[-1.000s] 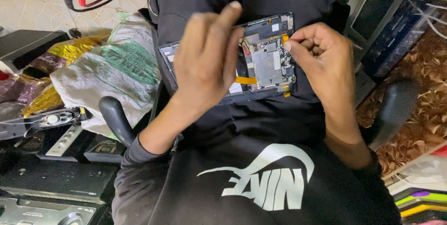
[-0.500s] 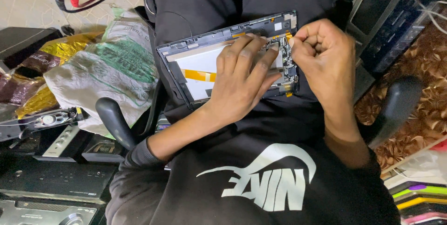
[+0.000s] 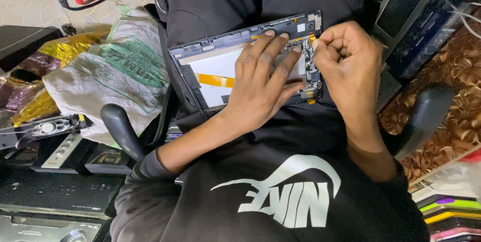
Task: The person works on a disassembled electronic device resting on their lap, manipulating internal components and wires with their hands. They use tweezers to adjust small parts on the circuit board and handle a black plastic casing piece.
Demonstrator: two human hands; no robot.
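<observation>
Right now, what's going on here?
A seated person has an opened tablet resting on their lap, its back cover off and the circuit board exposed. The left hand lies flat across the tablet's inside, pressing it steady. The right hand is curled in a fist at the board's edge, seemingly pinching something too small to make out. A woven sack sits beside the chair.

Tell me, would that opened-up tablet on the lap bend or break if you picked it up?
The opened tablet looks thin and flat, so it is probably light and might flex a little. Its back is off, with a bare circuit board and orange ribbon cable showing, so it is likely fragile. The left hand lies flat on it, suggesting it could slide off the lap.
</observation>
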